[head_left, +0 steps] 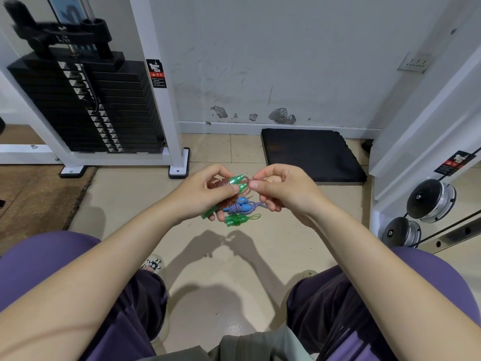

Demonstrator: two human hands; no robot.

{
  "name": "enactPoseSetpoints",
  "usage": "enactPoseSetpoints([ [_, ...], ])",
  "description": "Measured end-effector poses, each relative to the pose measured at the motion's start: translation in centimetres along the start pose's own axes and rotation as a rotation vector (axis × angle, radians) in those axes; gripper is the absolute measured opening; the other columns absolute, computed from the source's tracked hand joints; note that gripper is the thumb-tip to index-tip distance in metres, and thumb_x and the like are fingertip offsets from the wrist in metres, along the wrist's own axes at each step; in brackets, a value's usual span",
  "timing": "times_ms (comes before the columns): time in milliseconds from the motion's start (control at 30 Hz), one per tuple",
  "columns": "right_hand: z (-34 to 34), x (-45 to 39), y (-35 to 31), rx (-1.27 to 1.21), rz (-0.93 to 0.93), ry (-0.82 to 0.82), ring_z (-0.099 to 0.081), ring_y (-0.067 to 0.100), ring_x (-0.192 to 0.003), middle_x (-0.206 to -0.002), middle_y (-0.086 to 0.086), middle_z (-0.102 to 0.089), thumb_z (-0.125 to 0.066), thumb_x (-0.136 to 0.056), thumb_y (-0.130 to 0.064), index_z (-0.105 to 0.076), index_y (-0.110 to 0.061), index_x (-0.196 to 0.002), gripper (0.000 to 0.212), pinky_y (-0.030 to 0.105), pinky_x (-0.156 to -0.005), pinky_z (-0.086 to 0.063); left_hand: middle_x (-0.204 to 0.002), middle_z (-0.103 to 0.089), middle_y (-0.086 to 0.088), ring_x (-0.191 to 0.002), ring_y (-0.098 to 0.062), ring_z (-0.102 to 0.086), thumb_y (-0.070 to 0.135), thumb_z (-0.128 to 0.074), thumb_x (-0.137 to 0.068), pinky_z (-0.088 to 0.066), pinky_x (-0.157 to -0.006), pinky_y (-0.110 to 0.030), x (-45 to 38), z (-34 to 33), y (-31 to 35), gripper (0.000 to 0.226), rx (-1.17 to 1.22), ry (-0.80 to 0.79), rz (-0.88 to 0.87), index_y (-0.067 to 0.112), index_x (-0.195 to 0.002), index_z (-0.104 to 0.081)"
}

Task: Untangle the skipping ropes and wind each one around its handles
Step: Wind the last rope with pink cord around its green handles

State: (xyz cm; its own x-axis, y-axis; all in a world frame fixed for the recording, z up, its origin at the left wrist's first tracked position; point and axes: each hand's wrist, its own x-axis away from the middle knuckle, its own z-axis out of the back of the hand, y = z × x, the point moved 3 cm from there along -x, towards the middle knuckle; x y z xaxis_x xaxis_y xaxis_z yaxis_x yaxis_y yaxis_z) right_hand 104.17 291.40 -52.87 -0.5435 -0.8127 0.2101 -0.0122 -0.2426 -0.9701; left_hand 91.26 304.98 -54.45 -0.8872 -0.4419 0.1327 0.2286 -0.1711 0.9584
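Note:
My left hand point(205, 190) grips a pair of green handles point(238, 182) with a reddish-brown rope point(221, 185) wound around them. My right hand point(279, 188) pinches a loop of that same rope point(251, 182) just past the handle tips. On the floor below the hands lie two wound ropes: one with blue handles and a purple-white cord point(243, 207), and one all green point(238, 220) with a small loop sticking out to the right.
A weight-stack machine point(86, 105) with a white frame stands at the left. A black mat point(312, 155) lies by the wall ahead. Round weights point(429, 200) sit at the right. My knees and shoes are near the bottom, on the beige tiled floor point(156, 204).

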Motion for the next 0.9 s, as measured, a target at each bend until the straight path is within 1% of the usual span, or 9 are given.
enactPoseSetpoints([
  [133,0.3,0.0,0.2,0.105,-0.038,-0.029,-0.043,0.013,-0.041,-0.054,0.002,-0.055,-0.076,-0.083,-0.012,-0.067,-0.005,-0.084,0.012,0.02,-0.042,-0.033,-0.07,-0.061,-0.01,-0.049,-0.026,-0.055,0.018,-0.063,-0.095,-0.043,-0.042,-0.026,0.0,0.4,0.3,0.013,-0.014,0.007,-0.027,0.015,-0.107,-0.058],
  [267,1.5,-0.4,0.0,0.152,-0.008,0.074,-0.043,0.011,-0.044,-0.052,0.003,-0.052,-0.075,-0.084,-0.012,-0.068,-0.011,-0.074,0.012,0.02,-0.047,-0.037,-0.078,-0.063,-0.013,-0.052,-0.027,-0.055,0.021,-0.062,-0.095,-0.043,-0.043,-0.025,-0.1,1.2,0.3,0.016,-0.023,0.022,-0.014,0.018,-0.111,-0.061],
  [333,2.3,-0.6,-0.2,0.072,0.012,0.133,-0.045,0.011,-0.045,-0.055,0.005,-0.053,-0.074,-0.085,-0.013,-0.067,-0.009,-0.074,0.013,0.02,-0.048,-0.039,-0.078,-0.065,-0.012,-0.053,-0.027,-0.056,0.023,-0.063,-0.095,-0.043,-0.044,-0.025,-0.2,1.3,0.1,0.018,-0.03,0.014,0.01,0.015,-0.111,-0.061],
  [467,2.8,-0.7,-0.4,-0.06,0.044,0.216,-0.049,0.01,-0.044,-0.055,0.002,-0.055,-0.073,-0.086,-0.012,-0.065,0.003,-0.084,0.017,0.019,-0.046,-0.04,-0.075,-0.065,-0.013,-0.051,-0.027,-0.056,0.025,-0.064,-0.095,-0.041,-0.044,-0.025,-0.3,1.3,-0.6,0.031,-0.015,-0.023,0.067,-0.003,-0.105,-0.056],
  [533,3.0,-0.8,-0.1,-0.043,0.067,0.273,-0.047,0.009,-0.043,-0.055,0.005,-0.052,-0.072,-0.087,-0.014,-0.065,0.005,-0.088,0.02,0.018,-0.045,-0.04,-0.075,-0.065,-0.015,-0.049,-0.025,-0.057,0.026,-0.067,-0.092,-0.042,-0.043,-0.024,-0.2,1.5,-0.7,0.034,-0.011,-0.04,0.082,-0.005,-0.101,-0.055],
  [633,3.7,-1.3,0.4,-0.027,0.079,0.343,-0.044,0.01,-0.043,-0.055,0.007,-0.05,-0.072,-0.087,-0.017,-0.065,0.001,-0.083,0.02,0.019,-0.046,-0.04,-0.072,-0.063,-0.02,-0.049,-0.027,-0.056,0.033,-0.071,-0.082,-0.043,-0.044,-0.025,0.0,1.5,-0.8,0.043,-0.001,-0.089,0.075,-0.004,-0.097,-0.055],
  [700,4.0,-1.6,0.7,-0.009,0.081,0.374,-0.044,0.011,-0.043,-0.055,0.006,-0.05,-0.073,-0.087,-0.018,-0.066,-0.001,-0.08,0.02,0.021,-0.046,-0.039,-0.067,-0.062,-0.018,-0.05,-0.027,-0.056,0.029,-0.072,-0.085,-0.043,-0.044,-0.026,0.0,1.4,-0.8,0.038,-0.02,-0.108,0.074,-0.003,-0.096,-0.055],
  [767,4.2,-1.8,1.1,0.025,0.083,0.399,-0.045,0.01,-0.044,-0.055,0.005,-0.05,-0.074,-0.086,-0.019,-0.067,-0.002,-0.079,0.02,0.02,-0.046,-0.037,-0.062,-0.063,-0.009,-0.049,-0.027,-0.058,0.022,-0.068,-0.092,-0.044,-0.044,-0.026,0.1,1.4,-0.7,0.03,-0.04,-0.115,0.078,-0.005,-0.097,-0.055],
  [900,4.3,-2.1,1.3,0.066,0.086,0.429,-0.046,0.006,-0.043,-0.055,0.003,-0.053,-0.074,-0.085,-0.02,-0.07,-0.001,-0.082,0.02,0.016,-0.046,-0.037,-0.07,-0.067,-0.008,-0.054,-0.03,-0.064,0.02,-0.066,-0.092,-0.046,-0.044,-0.027,0.3,1.5,-0.7,0.029,-0.067,-0.138,0.086,-0.006,-0.098,-0.055],
])
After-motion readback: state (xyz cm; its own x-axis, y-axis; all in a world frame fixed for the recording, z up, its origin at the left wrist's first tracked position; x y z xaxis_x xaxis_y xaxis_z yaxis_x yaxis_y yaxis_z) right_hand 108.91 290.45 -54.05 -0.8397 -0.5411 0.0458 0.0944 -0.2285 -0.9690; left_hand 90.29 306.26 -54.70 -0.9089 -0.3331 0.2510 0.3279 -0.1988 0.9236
